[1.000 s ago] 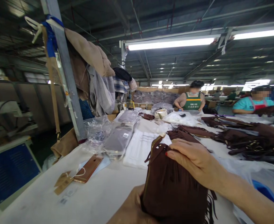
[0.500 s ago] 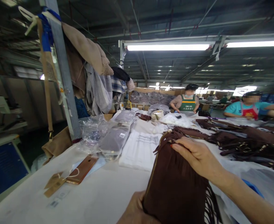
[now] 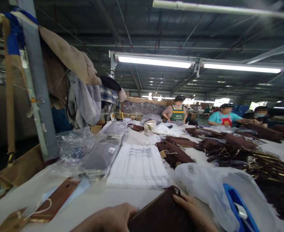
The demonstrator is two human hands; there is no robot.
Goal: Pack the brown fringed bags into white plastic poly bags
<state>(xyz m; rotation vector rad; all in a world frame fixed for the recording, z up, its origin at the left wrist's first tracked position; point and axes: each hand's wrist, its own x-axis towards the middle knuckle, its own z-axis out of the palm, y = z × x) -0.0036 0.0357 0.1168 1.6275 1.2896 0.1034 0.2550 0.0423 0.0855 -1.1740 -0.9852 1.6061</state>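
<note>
A dark brown suede bag (image 3: 160,214) lies low at the bottom edge of the view, on the white table (image 3: 100,199). My left hand (image 3: 110,219) grips its left edge with the fingers curled over it. My right hand (image 3: 192,211) holds its right top corner, fingers closed on the suede. Much of the bag and both wrists are cut off by the frame.
A stack of white folded sheets (image 3: 138,166) and plastic-wrapped grey pouches (image 3: 100,154) lie ahead. Brown tags (image 3: 56,201) sit left. A clear plastic bag (image 3: 209,183) with a blue bin (image 3: 238,206) is right, beyond it more brown fringed bags (image 3: 229,145). Three co-workers (image 3: 177,111) stand at the far end. A post (image 3: 36,87) hung with clothes rises left.
The bag has come down from upright in front of me to low at the frame's bottom. My right hand slid from its top to its right corner. The view tilted upward.
</note>
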